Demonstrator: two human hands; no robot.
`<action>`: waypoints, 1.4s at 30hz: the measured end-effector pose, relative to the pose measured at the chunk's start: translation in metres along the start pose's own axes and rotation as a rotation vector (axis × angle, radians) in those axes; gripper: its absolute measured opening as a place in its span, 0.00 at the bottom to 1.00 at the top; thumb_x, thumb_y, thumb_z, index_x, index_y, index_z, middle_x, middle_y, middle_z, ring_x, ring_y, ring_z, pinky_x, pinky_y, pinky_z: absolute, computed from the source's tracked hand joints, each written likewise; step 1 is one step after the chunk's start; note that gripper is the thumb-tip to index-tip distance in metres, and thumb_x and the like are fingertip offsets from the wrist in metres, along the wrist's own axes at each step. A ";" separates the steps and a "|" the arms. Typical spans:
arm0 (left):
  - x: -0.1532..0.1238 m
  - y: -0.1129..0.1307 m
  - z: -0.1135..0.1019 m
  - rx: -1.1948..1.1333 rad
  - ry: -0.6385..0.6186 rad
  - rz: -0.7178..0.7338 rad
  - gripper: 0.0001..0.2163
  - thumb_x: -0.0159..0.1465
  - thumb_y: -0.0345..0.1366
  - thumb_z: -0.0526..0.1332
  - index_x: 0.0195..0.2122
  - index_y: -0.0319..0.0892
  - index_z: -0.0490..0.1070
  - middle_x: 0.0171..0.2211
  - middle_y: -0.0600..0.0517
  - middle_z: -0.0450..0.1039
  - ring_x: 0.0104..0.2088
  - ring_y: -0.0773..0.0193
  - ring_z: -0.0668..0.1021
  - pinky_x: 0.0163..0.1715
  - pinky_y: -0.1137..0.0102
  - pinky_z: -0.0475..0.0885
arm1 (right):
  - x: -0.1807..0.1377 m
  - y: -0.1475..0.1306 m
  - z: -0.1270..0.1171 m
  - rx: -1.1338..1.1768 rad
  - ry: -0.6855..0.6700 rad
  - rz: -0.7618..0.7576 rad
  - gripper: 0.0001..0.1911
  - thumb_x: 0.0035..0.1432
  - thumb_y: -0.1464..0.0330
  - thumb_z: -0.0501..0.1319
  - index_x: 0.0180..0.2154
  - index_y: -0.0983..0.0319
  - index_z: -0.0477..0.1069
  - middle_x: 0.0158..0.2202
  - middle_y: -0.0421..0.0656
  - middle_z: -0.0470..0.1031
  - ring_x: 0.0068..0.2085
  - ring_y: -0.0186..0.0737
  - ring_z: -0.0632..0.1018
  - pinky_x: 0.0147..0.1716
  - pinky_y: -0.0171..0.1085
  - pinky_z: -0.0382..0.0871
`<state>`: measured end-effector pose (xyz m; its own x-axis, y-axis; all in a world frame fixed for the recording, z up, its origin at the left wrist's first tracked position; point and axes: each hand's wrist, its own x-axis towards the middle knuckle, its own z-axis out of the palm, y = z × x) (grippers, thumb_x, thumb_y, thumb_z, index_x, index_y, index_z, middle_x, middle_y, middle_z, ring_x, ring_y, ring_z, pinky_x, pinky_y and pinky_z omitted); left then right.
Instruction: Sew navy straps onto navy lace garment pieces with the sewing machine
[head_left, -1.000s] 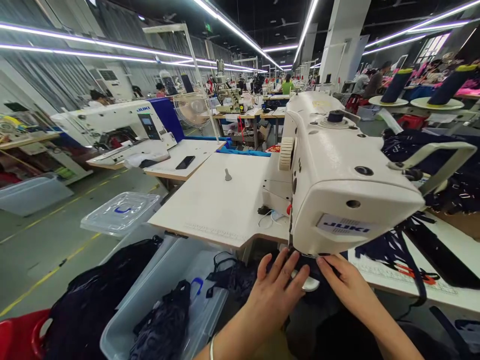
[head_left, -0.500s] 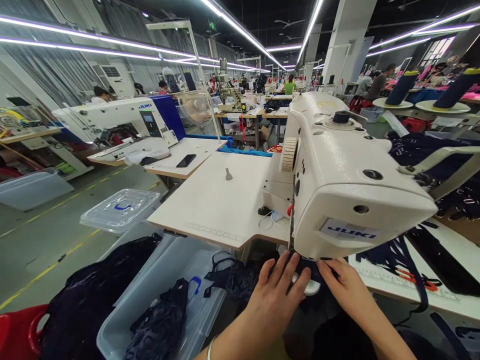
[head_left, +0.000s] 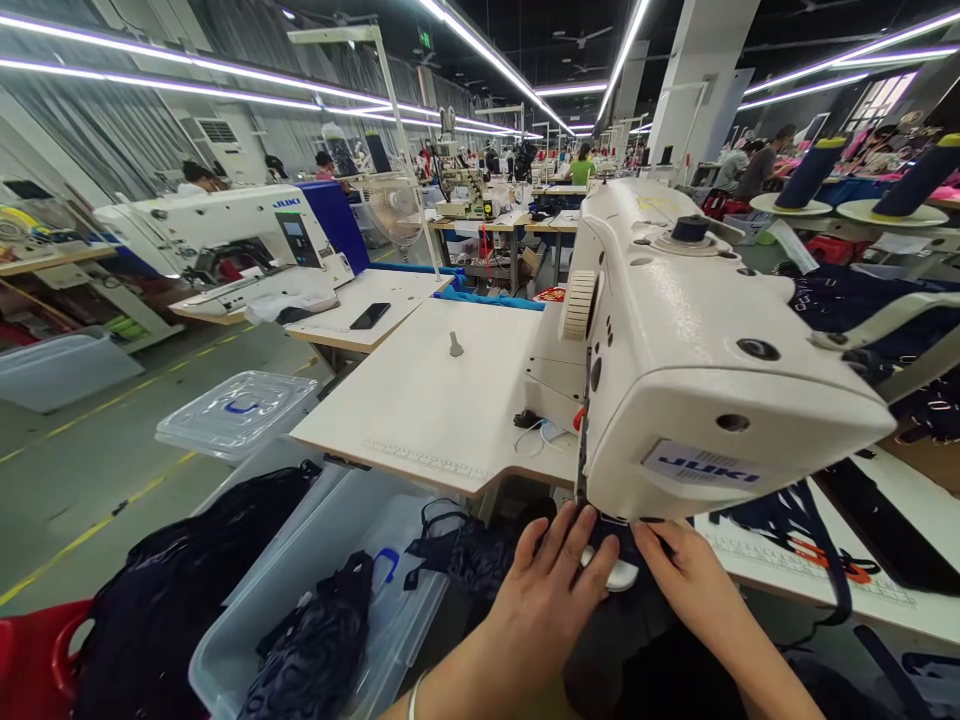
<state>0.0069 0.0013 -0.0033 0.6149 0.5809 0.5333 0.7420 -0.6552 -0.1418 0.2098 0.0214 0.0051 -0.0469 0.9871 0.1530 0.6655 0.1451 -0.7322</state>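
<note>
My left hand [head_left: 551, 580] lies palm down with its fingers spread, its tips pressing dark navy fabric [head_left: 625, 538] below the head of a white sewing machine [head_left: 697, 340]. On the other side of that fabric, my right hand [head_left: 686, 580] pinches its edge between thumb and fingers. The needle area is hidden behind the machine head and my fingers. A white rounded part [head_left: 619, 572] shows beside my left fingers. Left of my left hand, a navy lace garment with straps [head_left: 469, 555] hangs over the bin's edge.
A clear plastic bin [head_left: 217, 650] holding navy garments stands at lower left, beside a lidded box [head_left: 236, 405]. The white tabletop [head_left: 420, 400] bears a small grey metal piece [head_left: 456, 345]. Navy straps [head_left: 829, 560] lie at right, near a black flat object [head_left: 892, 520].
The view has shifted slightly. Both hands stay at almost the same place on the fabric beneath the machine head.
</note>
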 end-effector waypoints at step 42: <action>0.014 -0.016 -0.018 -0.095 -0.084 0.160 0.17 0.70 0.42 0.53 0.58 0.45 0.64 0.60 0.52 0.64 0.60 0.63 0.64 0.55 0.66 0.59 | -0.005 -0.006 -0.003 0.084 0.005 0.025 0.15 0.62 0.59 0.53 0.30 0.57 0.73 0.32 0.44 0.74 0.41 0.44 0.77 0.42 0.39 0.72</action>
<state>-0.0016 0.0114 0.0210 0.7463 0.5014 0.4379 0.6067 -0.7829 -0.1376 0.2081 0.0157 0.0106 -0.0269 0.9902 0.1370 0.6016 0.1255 -0.7888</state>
